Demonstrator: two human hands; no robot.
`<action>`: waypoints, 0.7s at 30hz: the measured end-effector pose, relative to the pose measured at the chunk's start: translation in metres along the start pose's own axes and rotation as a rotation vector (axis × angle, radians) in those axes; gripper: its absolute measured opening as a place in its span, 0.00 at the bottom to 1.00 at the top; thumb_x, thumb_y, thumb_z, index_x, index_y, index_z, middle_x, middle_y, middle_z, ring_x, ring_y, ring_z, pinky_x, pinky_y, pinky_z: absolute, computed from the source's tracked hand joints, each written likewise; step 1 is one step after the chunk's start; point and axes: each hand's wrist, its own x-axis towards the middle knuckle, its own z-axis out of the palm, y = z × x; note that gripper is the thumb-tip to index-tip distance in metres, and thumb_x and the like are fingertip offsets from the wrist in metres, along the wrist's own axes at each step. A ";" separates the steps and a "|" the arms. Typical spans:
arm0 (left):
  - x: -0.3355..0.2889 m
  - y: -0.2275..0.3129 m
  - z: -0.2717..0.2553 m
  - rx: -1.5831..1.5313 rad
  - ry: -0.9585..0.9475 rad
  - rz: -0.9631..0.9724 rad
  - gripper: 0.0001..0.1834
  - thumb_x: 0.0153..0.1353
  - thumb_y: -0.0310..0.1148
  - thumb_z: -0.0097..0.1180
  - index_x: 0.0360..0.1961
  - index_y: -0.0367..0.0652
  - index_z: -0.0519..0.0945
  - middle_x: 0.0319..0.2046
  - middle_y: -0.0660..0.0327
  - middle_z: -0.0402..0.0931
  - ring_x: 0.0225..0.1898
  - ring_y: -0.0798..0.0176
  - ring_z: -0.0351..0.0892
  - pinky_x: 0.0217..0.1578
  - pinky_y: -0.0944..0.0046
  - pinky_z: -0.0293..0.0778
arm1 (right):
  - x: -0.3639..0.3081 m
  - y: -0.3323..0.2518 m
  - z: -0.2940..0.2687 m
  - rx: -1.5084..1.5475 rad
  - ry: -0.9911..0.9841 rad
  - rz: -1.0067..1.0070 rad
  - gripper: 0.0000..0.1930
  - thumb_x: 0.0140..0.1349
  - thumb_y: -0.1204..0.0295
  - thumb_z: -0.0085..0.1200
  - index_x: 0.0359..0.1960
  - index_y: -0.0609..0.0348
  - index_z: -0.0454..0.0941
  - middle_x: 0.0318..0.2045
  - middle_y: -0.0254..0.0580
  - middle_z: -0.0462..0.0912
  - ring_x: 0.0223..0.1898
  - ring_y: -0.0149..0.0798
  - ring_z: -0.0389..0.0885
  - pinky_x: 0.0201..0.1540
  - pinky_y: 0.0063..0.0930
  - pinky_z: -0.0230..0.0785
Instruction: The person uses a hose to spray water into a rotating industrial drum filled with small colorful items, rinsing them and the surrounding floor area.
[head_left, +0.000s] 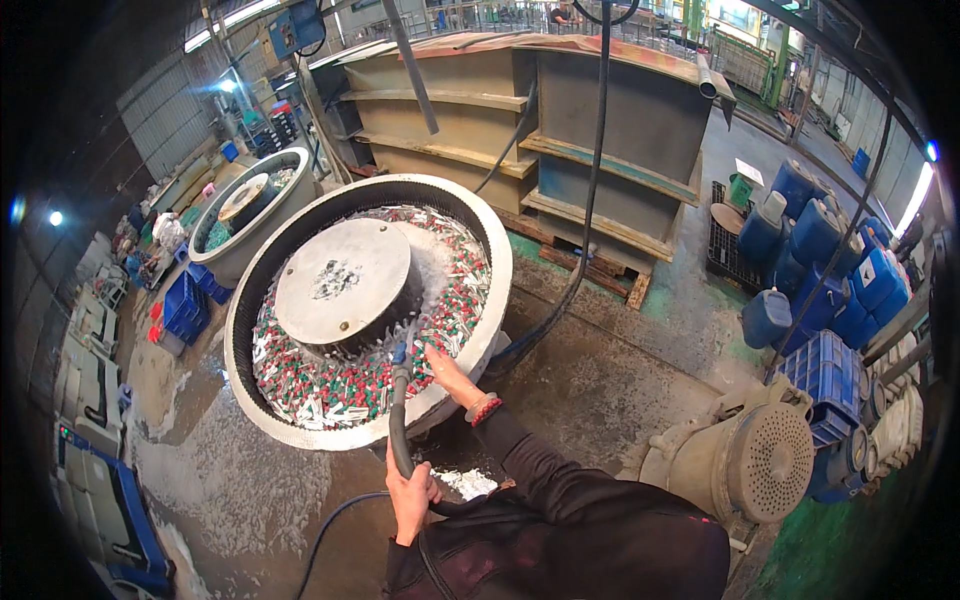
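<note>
Just outside the near rim of a large round tub (290,436), my left hand (410,497) is wrapped round a dark hose (399,425). Its blue nozzle (400,354) points into the tub, and water seems to spray from it. My right hand (450,376) reaches over the rim beside the nozzle, fingers stretched out, with nothing seen in it. Beneath lie many small red, green and white pieces (345,388), with whitish foam at the tub's right side. A round metal hub cover (340,255) stands in the middle, with small grey bits on top.
A second round tub (230,265) stands at back left, near blue crates (186,310). Large metal bins (620,110) rise behind. A black cable (600,150) hangs down right of the tub. Blue jugs (768,318) and a drum with a perforated end (770,467) are at right.
</note>
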 end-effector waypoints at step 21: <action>-0.011 -0.004 0.020 0.003 0.007 0.060 0.39 0.52 0.20 0.44 0.64 0.53 0.44 0.12 0.67 0.58 0.08 0.74 0.56 0.09 0.71 0.57 | -0.002 -0.051 -0.022 -0.244 0.111 -0.087 0.34 0.57 0.50 0.43 0.53 0.72 0.63 0.44 0.56 0.74 0.48 0.45 0.72 0.48 0.34 0.63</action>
